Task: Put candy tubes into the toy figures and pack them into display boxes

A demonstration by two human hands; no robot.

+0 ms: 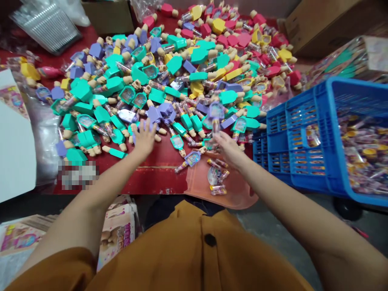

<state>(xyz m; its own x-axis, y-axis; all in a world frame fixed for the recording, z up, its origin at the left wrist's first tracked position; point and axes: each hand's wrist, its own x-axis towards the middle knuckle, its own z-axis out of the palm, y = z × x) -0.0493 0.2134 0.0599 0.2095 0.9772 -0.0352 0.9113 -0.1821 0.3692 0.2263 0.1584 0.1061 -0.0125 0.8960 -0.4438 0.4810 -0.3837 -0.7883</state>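
Observation:
My left hand [144, 139] reaches to the near edge of the heap, its fingers spread beside some purple popsicle-shaped pieces [156, 114]. My right hand [227, 148] is closed around the clear tube of a purple popsicle-shaped toy [216, 109], whose wide end points away from me. Many similar toys in teal [139, 72], purple, yellow and pink [242, 39] lie piled, most with beige knobbed ends. One purple toy [193, 157] with a candy-filled tube lies apart in front. Several loose small tubes [218, 189] rest on an orange translucent tray [233, 196] below my right hand.
A blue crate [307, 133] full of small wrapped tubes stands at the right. Cardboard boxes [327, 26] are at the back right. At the left are a white carton [15, 149] and clear plastic bags [45, 137]. The red tabletop [145, 178] ends just before my body.

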